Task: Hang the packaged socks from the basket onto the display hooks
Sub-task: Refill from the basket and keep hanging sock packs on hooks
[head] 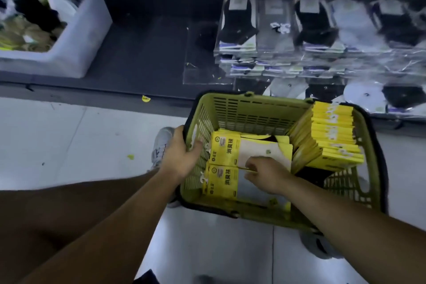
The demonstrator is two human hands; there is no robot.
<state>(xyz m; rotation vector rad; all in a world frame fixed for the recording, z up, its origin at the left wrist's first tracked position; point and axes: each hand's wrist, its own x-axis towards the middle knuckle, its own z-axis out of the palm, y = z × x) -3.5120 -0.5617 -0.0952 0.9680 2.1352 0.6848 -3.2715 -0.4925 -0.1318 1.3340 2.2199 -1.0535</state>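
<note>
Head view, looking down. One green basket with a dark rim, pale floor all around it. Two bare hands. Left hand on the basket's left rim, fingers curled over the edge and gripping it. Right hand down inside the basket, fingers bent and pinching the thin yellow edge of the far pack. Two yellow sock packs flat on the basket's left side, the far pack and the near pack, side by side and touching, each with a whitish hook piece at its left end. Same black writing on both: "消臭袜"; the small print too tiny to read. One leaning stack of more yellow packs against the basket's right wall, too many and too tight to count. Past the basket, on the dark display, rows of clear hanging packs with black, grey and white socks, too blurred to count. One white tub far left, full of loose socks. Two grey shoes: left shoe just beside the left hand, right shoe near the basket's near right corner. One small yellow sticker at the display's bottom edge.
</note>
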